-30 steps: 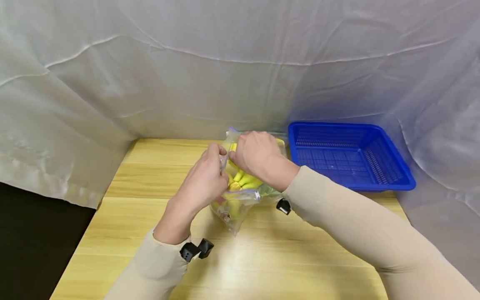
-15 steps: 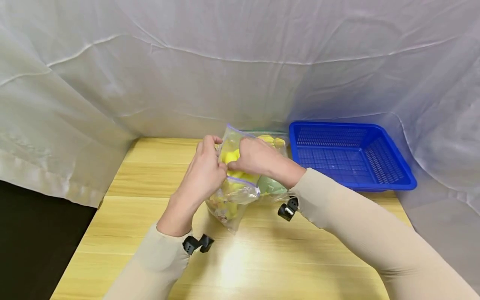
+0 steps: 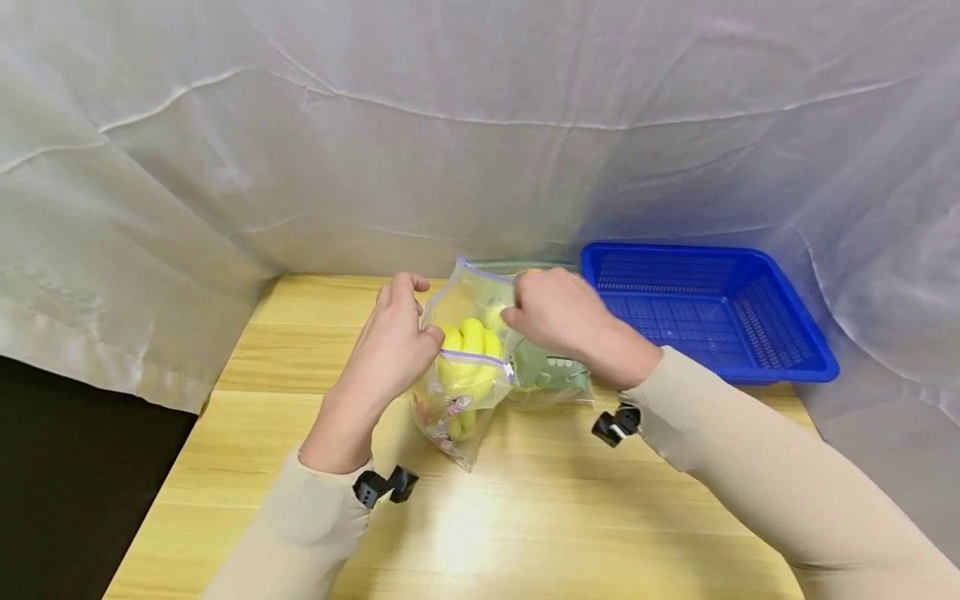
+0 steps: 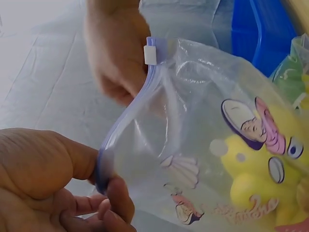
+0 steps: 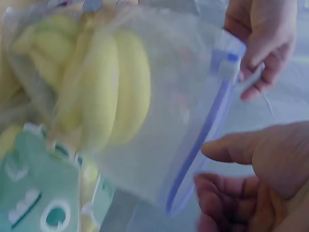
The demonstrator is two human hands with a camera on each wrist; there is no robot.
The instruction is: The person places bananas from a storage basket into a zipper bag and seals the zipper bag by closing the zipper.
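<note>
Two hands hold a clear zip bag of bananas at the centre of the frame.
The left hand (image 3: 393, 337) pinches one end of the zip bag (image 3: 465, 367); the right hand (image 3: 558, 312) pinches the other end, near the blue basket (image 3: 780, 367) on the table (image 3: 525, 517).

I see a clear zip bag (image 3: 461, 392) standing upright on the bench (image 3: 525, 517), held up at its top edge. Its blue zip strip (image 4: 126, 116) runs along the mouth, with a small white slider (image 4: 150, 54) at one end. Cartoon prints cover the lower front. Inside is a bunch of yellow bananas (image 3: 468, 350), tips up, pressed against the plastic. My left hand (image 3: 390, 350) pinches one end of the strip; my right hand (image 3: 562, 317) pinches the other. A second bag (image 3: 551, 375) with green print lies just behind, touching it.
</note>
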